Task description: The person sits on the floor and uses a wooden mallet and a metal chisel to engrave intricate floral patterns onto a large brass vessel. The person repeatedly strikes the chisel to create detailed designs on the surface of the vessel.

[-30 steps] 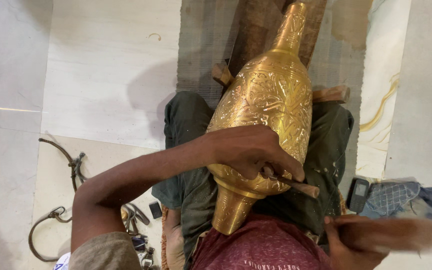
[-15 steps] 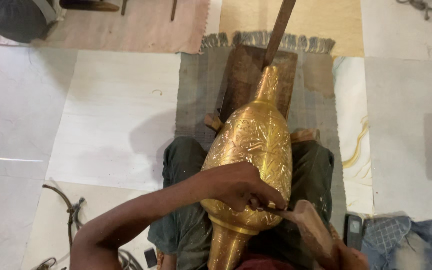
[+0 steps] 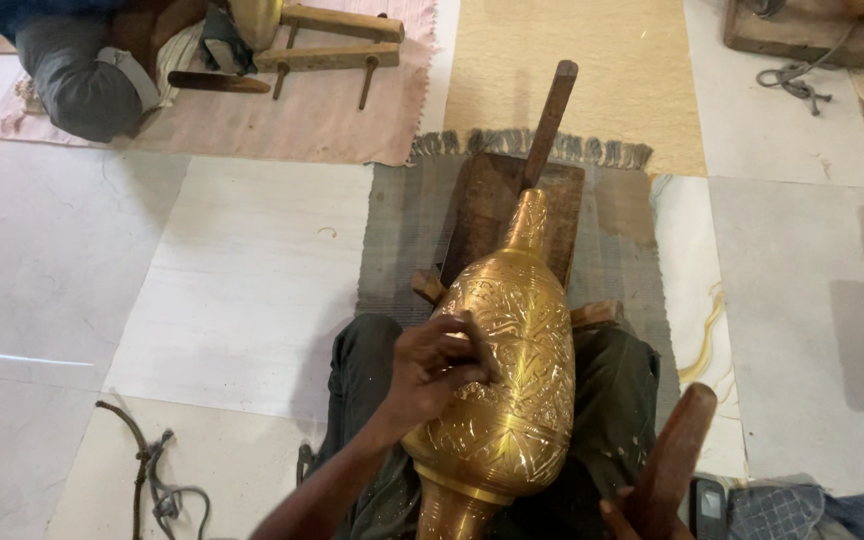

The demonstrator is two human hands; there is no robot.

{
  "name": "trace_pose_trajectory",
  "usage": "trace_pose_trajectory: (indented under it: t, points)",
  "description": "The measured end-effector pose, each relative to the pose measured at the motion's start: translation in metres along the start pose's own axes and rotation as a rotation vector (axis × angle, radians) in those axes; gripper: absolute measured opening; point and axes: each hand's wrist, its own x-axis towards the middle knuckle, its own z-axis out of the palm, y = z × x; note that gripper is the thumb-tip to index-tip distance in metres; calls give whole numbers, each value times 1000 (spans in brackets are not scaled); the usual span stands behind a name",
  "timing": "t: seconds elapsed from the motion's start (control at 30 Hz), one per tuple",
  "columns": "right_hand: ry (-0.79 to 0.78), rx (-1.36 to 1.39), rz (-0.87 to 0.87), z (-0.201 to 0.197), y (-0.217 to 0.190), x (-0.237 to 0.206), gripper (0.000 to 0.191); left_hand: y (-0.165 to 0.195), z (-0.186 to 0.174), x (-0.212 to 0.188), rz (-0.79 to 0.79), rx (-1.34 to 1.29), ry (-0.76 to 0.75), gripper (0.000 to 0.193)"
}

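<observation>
Far to the left of the left hand, low on the pale floor tiles, lies a loose cord. Up and away from that hand, at the top left corner, another person sits on a pink mat with wooden clamp pieces beside them.

The left hand lies on the left flank of the brass vase, fingers curled and pinching a short, thin tool whose tip presses against the engraved metal. The vase lies tilted across the person's lap, between the knees in dark trousers, its narrow neck pointing away from the hand toward a dark wooden board and a slanted wooden post. Its foot points back toward the body, just below the hand. Whether anything is inside the vase cannot be told, for the mouth is hidden against the post. Board and vase rest over a grey fringed mat, with a yellow mat farther off.

To the right of the vase, at the bottom edge, the right hand is mostly cut off; its visible fingers wrap the handle of a wooden mallet, which stands raised just beside the vase's lower flank. Right of that hand lie a small dark phone and a folded checked cloth. Another cord lies far off at the top right.
</observation>
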Motion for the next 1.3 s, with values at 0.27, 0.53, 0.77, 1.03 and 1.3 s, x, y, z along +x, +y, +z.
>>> trace_pose_trajectory:
  t: [0.27,0.53,0.77,1.03,1.3]
  points:
    - [-154,-19,82,0,-10,11,88,5,-65,-65,-229,512,776,31]
    - [-164,-90,-150,16,9,-8,91,10,-58,-101,-471,1059,1117,30]
    - [-139,-451,-81,6,-1,-33,89,4,-33,-115,-305,1231,1204,28]
    - [-73,-559,-314,-28,8,-40,52,43,-4,-114,-130,679,1024,25]
    - [-201,-654,-252,-11,-8,-52,104,47,23,-67,-35,559,757,25]
